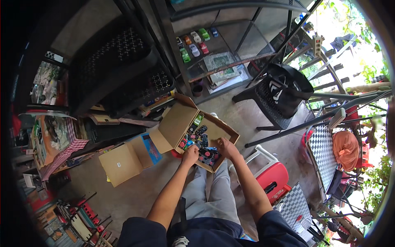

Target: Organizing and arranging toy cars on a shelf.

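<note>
An open cardboard box (212, 121) rests at my lap, its lid folded back to the left. Inside lie several small toy cars, among them a green toy car (198, 119) at the far end and black toy cars (204, 140) in the middle. Over the box's near left side is my left hand (190, 155), its fingers closed beside colourful toys; what they hold is too small to name. My right hand (226, 148) reaches over the right wall with curled fingers above the dark toys. Whatever is in that hand stays hidden.
Several toy cars (194, 50) stand in rows on a glass-topped shelf ahead. Another opened cardboard box (120, 164) lies on the floor at left. A black chair (271, 99) holds a black bag at right, and a red and white folding seat (271, 177) is near my right arm.
</note>
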`<action>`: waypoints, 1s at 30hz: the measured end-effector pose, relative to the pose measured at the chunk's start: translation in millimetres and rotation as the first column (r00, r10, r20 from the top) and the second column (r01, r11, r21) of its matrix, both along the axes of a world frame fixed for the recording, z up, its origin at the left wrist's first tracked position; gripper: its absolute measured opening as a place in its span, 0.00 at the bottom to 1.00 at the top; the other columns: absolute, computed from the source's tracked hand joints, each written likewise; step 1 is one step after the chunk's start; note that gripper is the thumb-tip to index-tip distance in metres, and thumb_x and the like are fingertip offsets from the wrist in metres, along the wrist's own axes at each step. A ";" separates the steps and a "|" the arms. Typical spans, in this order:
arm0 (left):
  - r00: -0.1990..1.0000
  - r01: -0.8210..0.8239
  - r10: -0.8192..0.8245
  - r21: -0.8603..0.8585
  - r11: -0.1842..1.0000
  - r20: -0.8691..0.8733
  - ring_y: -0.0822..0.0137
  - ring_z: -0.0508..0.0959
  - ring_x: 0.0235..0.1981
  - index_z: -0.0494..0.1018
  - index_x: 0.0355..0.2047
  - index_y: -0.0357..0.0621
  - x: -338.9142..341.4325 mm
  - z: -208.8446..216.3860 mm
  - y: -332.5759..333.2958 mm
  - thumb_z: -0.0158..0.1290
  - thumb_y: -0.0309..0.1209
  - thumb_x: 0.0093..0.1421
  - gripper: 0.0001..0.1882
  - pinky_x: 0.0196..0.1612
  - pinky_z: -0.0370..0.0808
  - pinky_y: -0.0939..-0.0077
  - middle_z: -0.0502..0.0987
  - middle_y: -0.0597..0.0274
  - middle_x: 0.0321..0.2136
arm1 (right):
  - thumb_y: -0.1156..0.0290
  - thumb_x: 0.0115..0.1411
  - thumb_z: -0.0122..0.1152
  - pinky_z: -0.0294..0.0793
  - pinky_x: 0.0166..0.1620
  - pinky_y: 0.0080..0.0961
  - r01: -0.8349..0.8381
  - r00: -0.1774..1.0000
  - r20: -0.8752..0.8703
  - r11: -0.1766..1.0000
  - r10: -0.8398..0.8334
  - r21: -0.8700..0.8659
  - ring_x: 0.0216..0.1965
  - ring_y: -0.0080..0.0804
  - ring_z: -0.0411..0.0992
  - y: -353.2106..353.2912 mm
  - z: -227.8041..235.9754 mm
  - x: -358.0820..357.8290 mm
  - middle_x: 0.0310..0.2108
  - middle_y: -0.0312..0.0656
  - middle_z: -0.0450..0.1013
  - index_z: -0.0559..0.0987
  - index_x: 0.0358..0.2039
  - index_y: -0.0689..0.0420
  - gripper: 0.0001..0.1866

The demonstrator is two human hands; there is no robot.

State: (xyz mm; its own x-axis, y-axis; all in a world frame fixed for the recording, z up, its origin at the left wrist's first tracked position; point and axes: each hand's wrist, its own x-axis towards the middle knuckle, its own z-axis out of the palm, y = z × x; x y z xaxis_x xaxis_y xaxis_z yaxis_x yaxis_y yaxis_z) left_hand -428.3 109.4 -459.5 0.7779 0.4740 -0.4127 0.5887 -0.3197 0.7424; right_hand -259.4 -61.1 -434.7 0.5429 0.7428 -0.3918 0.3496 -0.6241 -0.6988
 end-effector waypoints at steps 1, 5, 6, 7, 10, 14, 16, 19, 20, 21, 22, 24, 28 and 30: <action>1.000 0.010 -0.010 0.002 1.000 -0.004 0.50 0.76 0.35 0.70 0.32 0.43 8.8 -5.2 -0.8 0.50 0.25 0.54 0.04 0.37 0.73 0.62 0.75 0.53 0.30 | 0.65 0.47 0.65 0.72 0.47 0.38 -0.036 0.997 0.060 0.999 0.038 -0.021 0.44 0.50 0.71 2.5 -8.8 2.5 0.41 0.51 0.71 0.70 0.44 0.61 0.24; 0.998 -0.019 0.013 0.103 0.995 0.065 0.49 0.74 0.37 0.70 0.32 0.43 20.7 -35.6 -2.5 0.50 0.24 0.52 0.06 0.39 0.72 0.59 0.74 0.53 0.31 | 0.63 0.47 0.65 0.72 0.47 0.38 -0.136 0.991 -0.008 0.967 0.137 -0.214 0.46 0.49 0.70 22.6 -33.6 -7.3 0.42 0.52 0.71 0.70 0.44 0.60 0.25; 0.995 -0.036 0.027 0.098 0.995 0.092 0.49 0.74 0.37 0.69 0.32 0.43 26.0 -39.4 -4.8 0.50 0.24 0.52 0.06 0.39 0.72 0.58 0.74 0.53 0.32 | 0.62 0.47 0.65 0.72 0.48 0.38 -0.179 0.983 -0.015 0.952 0.181 -0.247 0.46 0.49 0.71 22.2 -41.0 -10.1 0.42 0.51 0.71 0.70 0.45 0.59 0.26; 0.996 -0.009 -0.006 0.158 0.987 0.092 0.55 0.76 0.33 0.70 0.32 0.40 31.0 -41.5 -7.6 0.51 0.21 0.51 0.07 0.37 0.73 0.65 0.73 0.54 0.30 | 0.61 0.47 0.65 0.72 0.48 0.37 -0.222 0.974 -0.021 0.935 0.225 -0.278 0.46 0.48 0.71 22.2 -47.0 -12.3 0.43 0.51 0.71 0.70 0.46 0.59 0.27; 0.998 0.017 -0.025 0.112 0.994 0.064 0.47 0.72 0.41 0.68 0.34 0.41 41.2 -44.5 -11.3 0.51 0.24 0.51 0.09 0.44 0.70 0.58 0.71 0.49 0.35 | 0.61 0.47 0.65 0.71 0.49 0.36 -0.269 0.963 -0.062 0.910 0.263 -0.315 0.46 0.47 0.71 19.4 -63.0 -19.7 0.44 0.50 0.71 0.71 0.47 0.57 0.27; 1.000 0.009 -0.006 0.174 0.985 -0.023 0.47 0.70 0.44 0.67 0.37 0.40 49.5 -41.2 -13.7 0.52 0.25 0.51 0.12 0.46 0.69 0.58 0.70 0.50 0.37 | 0.61 0.46 0.66 0.71 0.50 0.35 -0.243 0.970 -0.081 0.935 0.229 -0.260 0.47 0.46 0.71 21.8 -72.0 -22.9 0.43 0.50 0.72 0.73 0.47 0.56 0.27; 0.998 0.017 -0.002 0.204 0.979 -0.070 0.48 0.70 0.46 0.67 0.38 0.41 50.1 -42.1 -14.3 0.55 0.28 0.51 0.14 0.47 0.68 0.55 0.70 0.51 0.39 | 0.61 0.46 0.65 0.70 0.50 0.35 -0.250 0.968 -0.078 0.935 0.238 -0.251 0.47 0.46 0.71 22.6 -71.5 -23.1 0.42 0.50 0.73 0.74 0.45 0.56 0.25; 0.986 0.056 -0.001 0.319 0.946 -0.169 0.49 0.70 0.47 0.69 0.39 0.41 65.1 -37.2 -22.0 0.60 0.34 0.49 0.19 0.50 0.67 0.56 0.71 0.50 0.40 | 0.62 0.47 0.65 0.70 0.49 0.35 -0.237 0.970 -0.111 0.939 0.216 -0.250 0.46 0.46 0.71 16.2 -81.7 -17.5 0.40 0.50 0.74 0.76 0.43 0.56 0.22; 0.986 0.060 -0.006 0.320 0.945 -0.167 0.49 0.70 0.47 0.69 0.39 0.41 66.8 -37.1 -23.0 0.60 0.34 0.49 0.19 0.50 0.67 0.56 0.71 0.50 0.40 | 0.62 0.47 0.64 0.70 0.49 0.35 -0.243 0.966 -0.149 0.937 0.211 -0.252 0.45 0.46 0.71 14.2 -83.1 -13.9 0.40 0.50 0.74 0.77 0.42 0.56 0.21; 0.986 0.041 0.021 0.363 0.931 -0.165 0.49 0.69 0.48 0.69 0.39 0.41 67.4 -36.6 -24.9 0.60 0.35 0.48 0.20 0.51 0.67 0.56 0.71 0.50 0.40 | 0.63 0.48 0.63 0.71 0.48 0.36 -0.244 0.965 -0.157 0.935 0.208 -0.258 0.43 0.46 0.72 14.8 -84.8 -14.7 0.39 0.49 0.76 0.77 0.42 0.55 0.20; 0.986 0.021 0.048 0.403 0.915 -0.160 0.48 0.69 0.49 0.69 0.39 0.42 68.3 -36.1 -26.9 0.61 0.35 0.48 0.20 0.51 0.67 0.55 0.70 0.49 0.40 | 0.63 0.48 0.63 0.71 0.48 0.36 -0.238 0.967 -0.153 0.936 0.204 -0.260 0.43 0.46 0.72 14.8 -86.1 -15.9 0.39 0.49 0.76 0.77 0.42 0.55 0.20; 0.972 0.034 0.057 0.374 0.927 -0.228 0.47 0.67 0.53 0.69 0.43 0.40 71.8 -29.6 -26.8 0.60 0.39 0.49 0.24 0.55 0.65 0.54 0.70 0.46 0.45 | 0.62 0.48 0.63 0.72 0.47 0.36 -0.249 0.963 -0.176 0.928 0.206 -0.276 0.42 0.46 0.73 17.7 -78.8 -18.4 0.38 0.48 0.76 0.77 0.43 0.53 0.21; 0.885 0.065 0.065 0.261 0.963 -0.461 0.49 0.62 0.59 0.65 0.51 0.32 89.1 -11.3 -28.4 0.59 0.49 0.50 0.37 0.60 0.60 0.55 0.65 0.41 0.54 | 0.59 0.50 0.61 0.72 0.47 0.36 -0.237 0.967 -0.158 0.930 0.199 -0.281 0.42 0.46 0.74 14.2 -73.6 -17.4 0.40 0.48 0.76 0.77 0.45 0.52 0.22; 0.877 0.074 0.132 0.401 0.913 -0.461 0.50 0.68 0.53 0.68 0.47 0.32 97.1 -7.2 -32.0 0.61 0.50 0.47 0.36 0.54 0.65 0.56 0.70 0.44 0.48 | 0.59 0.51 0.60 0.72 0.47 0.37 -0.253 0.965 -0.150 0.912 0.214 -0.324 0.42 0.47 0.74 18.5 -65.0 -16.1 0.40 0.49 0.76 0.76 0.46 0.53 0.22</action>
State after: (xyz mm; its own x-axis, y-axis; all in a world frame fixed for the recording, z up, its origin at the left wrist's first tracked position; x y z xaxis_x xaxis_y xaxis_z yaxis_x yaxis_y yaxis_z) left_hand -331.2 77.4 -466.6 0.5220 0.6944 -0.4953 0.8448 -0.5010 0.1880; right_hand -275.5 -42.6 -499.7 0.3097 0.6564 -0.6879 0.4479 -0.7389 -0.5033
